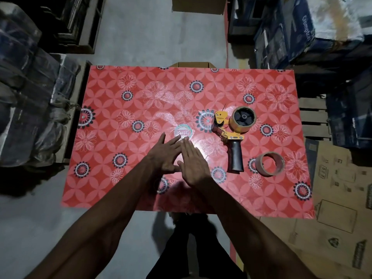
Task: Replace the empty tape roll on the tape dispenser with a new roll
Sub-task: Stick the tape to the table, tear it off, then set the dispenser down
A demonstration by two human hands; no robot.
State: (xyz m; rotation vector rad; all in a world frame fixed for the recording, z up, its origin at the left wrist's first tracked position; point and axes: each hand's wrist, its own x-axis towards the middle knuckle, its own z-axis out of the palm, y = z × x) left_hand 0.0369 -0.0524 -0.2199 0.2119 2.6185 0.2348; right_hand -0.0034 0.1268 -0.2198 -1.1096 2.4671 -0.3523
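Note:
A yellow tape dispenser (231, 135) with a black handle lies on the red flowered table (120, 178), right of centre. A brown roll (243, 119) sits on its black hub. A second brown tape roll (269, 164) lies loose on the table, right of the handle. My left hand (167, 154) and my right hand (193, 162) rest flat near the table's middle, fingers spread, thumbs and fingertips touching. Both hold nothing and lie well left of the dispenser.
A round white sticker (183, 132) marks the table just beyond my fingertips. Stacked dark boxes (30, 97) stand left; blue cartons (302, 33) stand at the back right. Flattened cardboard (338, 208) lies on the floor at right. A cardboard box (199, 5) stands beyond the table.

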